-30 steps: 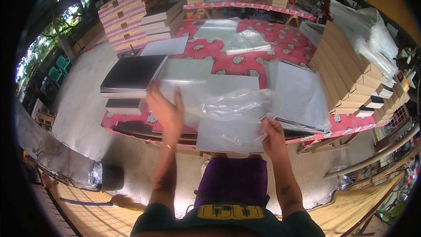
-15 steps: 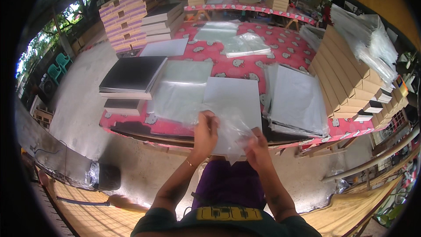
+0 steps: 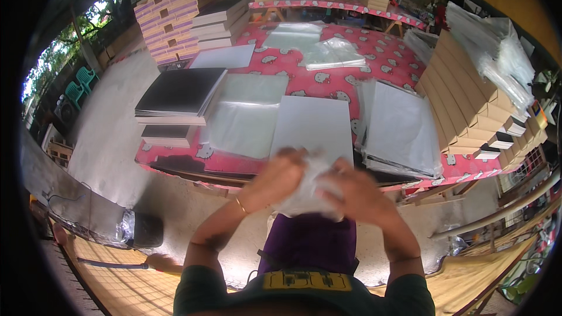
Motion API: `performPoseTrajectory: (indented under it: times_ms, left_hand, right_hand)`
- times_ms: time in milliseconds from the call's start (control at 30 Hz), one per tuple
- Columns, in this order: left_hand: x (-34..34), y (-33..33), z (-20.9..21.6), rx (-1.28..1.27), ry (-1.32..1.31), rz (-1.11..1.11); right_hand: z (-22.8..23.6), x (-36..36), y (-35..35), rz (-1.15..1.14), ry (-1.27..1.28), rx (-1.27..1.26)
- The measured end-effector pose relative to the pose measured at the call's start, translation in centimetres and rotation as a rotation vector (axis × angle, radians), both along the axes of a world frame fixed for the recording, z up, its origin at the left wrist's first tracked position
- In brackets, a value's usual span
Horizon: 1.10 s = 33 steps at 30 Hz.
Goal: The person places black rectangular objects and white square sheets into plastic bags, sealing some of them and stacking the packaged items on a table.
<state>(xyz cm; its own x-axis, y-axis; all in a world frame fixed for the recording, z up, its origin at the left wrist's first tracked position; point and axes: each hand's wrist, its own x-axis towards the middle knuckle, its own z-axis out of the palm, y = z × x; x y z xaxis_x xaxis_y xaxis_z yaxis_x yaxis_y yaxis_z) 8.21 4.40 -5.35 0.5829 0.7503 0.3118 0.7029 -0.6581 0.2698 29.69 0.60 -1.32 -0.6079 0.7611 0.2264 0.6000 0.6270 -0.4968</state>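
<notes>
My left hand (image 3: 280, 177) and my right hand (image 3: 356, 194) are close together at the table's near edge, both blurred by motion. Between them is a crumpled clear plastic bag (image 3: 310, 190), with the fingers of each hand closed on it. Just beyond lies a white sheet or board (image 3: 313, 118), its near end covered by the hands and the bag. Flat clear plastic bags (image 3: 244, 129) lie to the left of the white sheet. On its right sits a stack of white sheets in clear plastic (image 3: 399, 126).
Black-topped stacks (image 3: 180, 92) stand at the left of the pink patterned table (image 3: 328, 82). Folded brown cardboard boxes (image 3: 462, 96) lean at the right, with plastic bags (image 3: 494, 47) on top. Tall box stacks (image 3: 170, 20) rise at the far left. More bags (image 3: 333, 55) lie farther back.
Both hands have come closer together and bunched the plastic bag between them. The right hand has turned inward. The view has shifted slightly.
</notes>
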Motion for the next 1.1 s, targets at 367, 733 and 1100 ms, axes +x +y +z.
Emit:
performPoseTrajectory:
  times_ms: [367, 733, 1100]
  left_hand:
    - [-5.1, -1.6, 0.3, -0.878, -1.151, -0.216]
    - [-5.0, -2.2, -1.0, -1.242, -1.061, -0.216]
    - [-5.0, -2.5, -3.9, -1.193, -0.873, 0.02]
  right_hand:
    - [-6.6, 9.5, 3.3, -0.058, 1.293, -0.613]
    - [-9.8, 7.9, 2.5, 0.226, 1.243, -0.928]
    - [-9.0, 7.5, 2.7, -0.042, 1.716, -1.12]
